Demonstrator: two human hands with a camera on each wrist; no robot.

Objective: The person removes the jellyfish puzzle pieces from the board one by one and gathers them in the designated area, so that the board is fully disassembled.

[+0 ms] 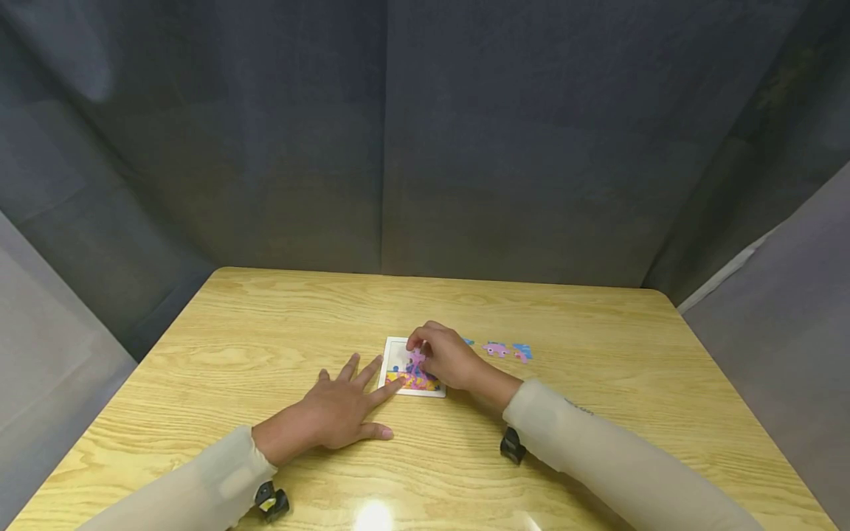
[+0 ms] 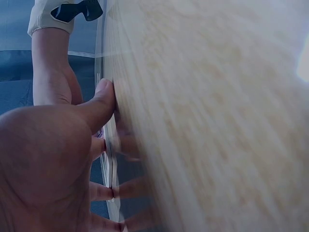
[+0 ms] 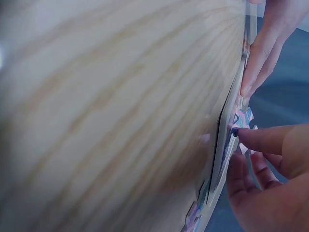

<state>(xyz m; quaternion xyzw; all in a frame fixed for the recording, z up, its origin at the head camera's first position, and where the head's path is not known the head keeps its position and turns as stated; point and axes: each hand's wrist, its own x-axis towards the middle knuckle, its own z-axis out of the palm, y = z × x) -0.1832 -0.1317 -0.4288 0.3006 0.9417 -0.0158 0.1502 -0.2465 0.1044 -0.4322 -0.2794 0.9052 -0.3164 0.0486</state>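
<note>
A small jigsaw tray (image 1: 398, 341) with a white border lies on the wooden table; pink, yellow and purple pieces (image 1: 415, 382) fill its lower part. My right hand (image 1: 454, 359) is over the tray's right side, pinching a pink-and-blue jigsaw piece (image 3: 244, 117) between thumb and fingers. That piece stands tilted up from the tray in the right wrist view, partly covered by the thumb. With fingers spread, my left hand (image 1: 339, 413) rests at the tray's lower left. One of its fingertips touches the lower pieces, and its thumb lies on the table.
Loose jigsaw pieces lie right of the tray: a pink one (image 1: 496, 349), a blue-and-pink one (image 1: 522, 352) and a blue one (image 1: 468, 341) partly behind my right hand. Dark curtains (image 1: 505, 147) hang behind the table's far edge (image 1: 531, 283).
</note>
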